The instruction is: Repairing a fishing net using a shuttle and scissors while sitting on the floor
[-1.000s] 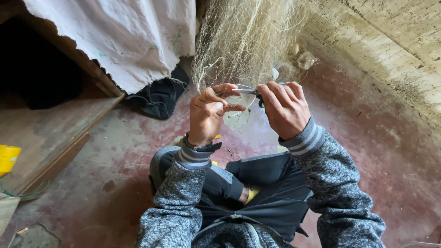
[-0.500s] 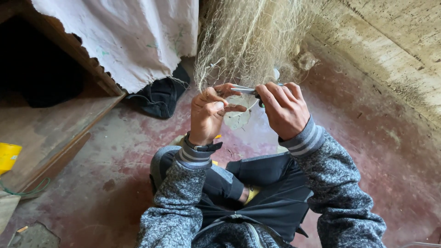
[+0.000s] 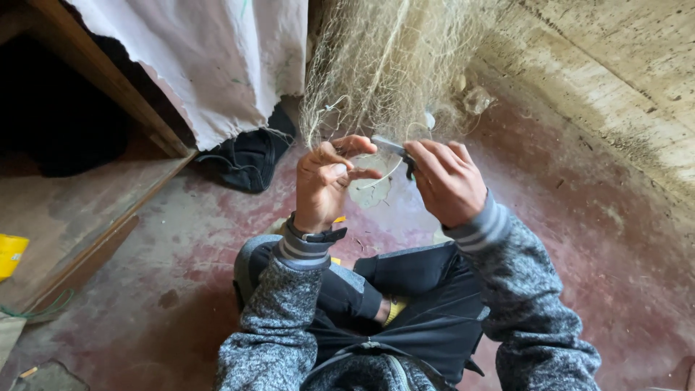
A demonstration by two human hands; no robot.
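Two hands meet at the lower fringe of a pale fishing net (image 3: 391, 65) that hangs down in front of the seated person. The left hand (image 3: 327, 181) is closed narrow, thumb and forefinger pinched on the thin strands at the net's bottom edge, the other fingers curled in behind. The right hand (image 3: 445, 181) is closed around a small dark tool (image 3: 391, 147), whose flat grey end sticks out toward the left hand and lies just beside its fingertips; whether the tip touches the mesh cannot be told. A pale curved cord (image 3: 384, 176) loops down between the two hands. A dark watch (image 3: 316, 233) sits on the left wrist, and both arms wear speckled grey sleeves with striped cuffs.

Below the hands are the person's crossed legs in dark trousers (image 3: 427, 289), resting on a worn, reddish concrete floor (image 3: 203, 239). Beyond the left hand, toward the far left of the floor, a crumpled black cloth (image 3: 250, 156) lies under the hem of a hanging white sheet (image 3: 210, 58). A wooden platform (image 3: 79, 210) runs along the floor's left edge, with a yellow object (image 3: 11, 253) at its outer end. On the right, the floor rises into a rough grey concrete wall (image 3: 615, 80).
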